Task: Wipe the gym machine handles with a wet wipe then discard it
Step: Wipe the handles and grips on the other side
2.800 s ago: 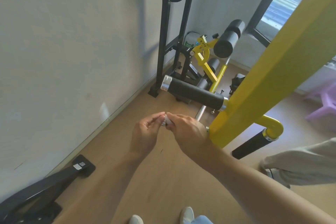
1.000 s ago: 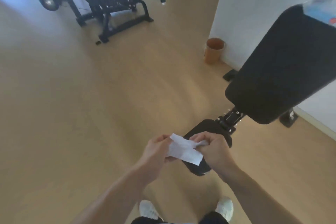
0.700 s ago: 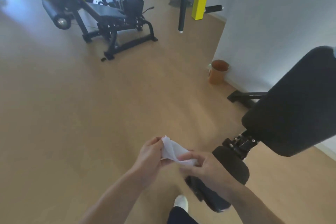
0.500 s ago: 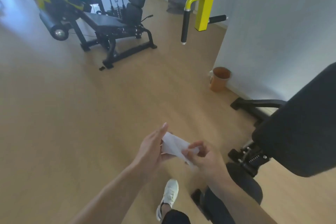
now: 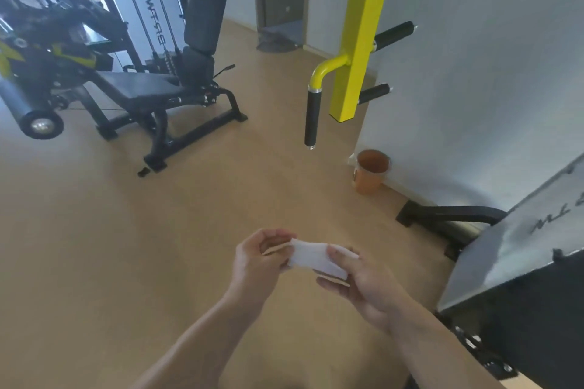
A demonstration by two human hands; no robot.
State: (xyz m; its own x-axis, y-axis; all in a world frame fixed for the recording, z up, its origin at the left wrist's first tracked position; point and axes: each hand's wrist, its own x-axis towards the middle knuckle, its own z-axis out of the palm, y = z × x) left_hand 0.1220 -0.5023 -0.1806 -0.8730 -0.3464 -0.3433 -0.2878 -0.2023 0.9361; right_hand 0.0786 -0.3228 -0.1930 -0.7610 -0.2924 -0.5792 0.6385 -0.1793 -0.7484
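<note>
At the far left we see a black weight bench (image 5: pixel 148 88) standing on the wooden floor (image 5: pixel 94 246), its upright back pad (image 5: pixel 205 12) raised behind the seat and a padded roller (image 5: pixel 28 110) sticking out at its left end. Moving toward the middle, our left hand (image 5: pixel 256 265) is held out over the floor with its fingers curled, pinching the left end of the white wipe (image 5: pixel 311 257). The wipe stretches flat between our two hands, in mid-air, well apart from any machine. Our right hand (image 5: pixel 363 284) pinches the wipe's right end, thumb on top and fingers beneath. Above the hands hangs a yellow post (image 5: pixel 360 35) with a black handle (image 5: pixel 311 117) pointing downward on a curved yellow arm and two more black grips jutting to its right. Near the base of the pale wall (image 5: pixel 474 57) stands an orange bin (image 5: pixel 369 170), open at the top. At the far right, a dark machine block (image 5: pixel 521 278) fills the edge of our view.
</note>
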